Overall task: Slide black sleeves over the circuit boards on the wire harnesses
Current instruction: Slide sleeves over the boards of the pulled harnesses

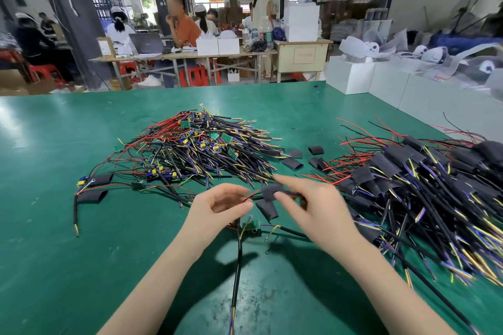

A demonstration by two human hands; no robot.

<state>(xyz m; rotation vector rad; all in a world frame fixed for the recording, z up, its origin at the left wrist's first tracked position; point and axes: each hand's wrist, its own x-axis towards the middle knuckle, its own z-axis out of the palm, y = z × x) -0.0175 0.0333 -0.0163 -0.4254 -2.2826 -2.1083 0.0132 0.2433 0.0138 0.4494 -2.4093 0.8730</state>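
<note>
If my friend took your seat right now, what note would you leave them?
Right hand pinches a black sleeve on a harness. Left hand holds its red wires.
Bare boards wait in the middle pile; one bare board lies under the hands.
Done: the sleeved pile on the right.
Left: finish this one, then the middle pile. Spare sleeves lie between the piles.

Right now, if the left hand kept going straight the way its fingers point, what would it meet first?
The left hand points right, toward the black sleeve pinched by the right hand. It would probably meet that sleeve's red wires first, though depth is unclear.
</note>
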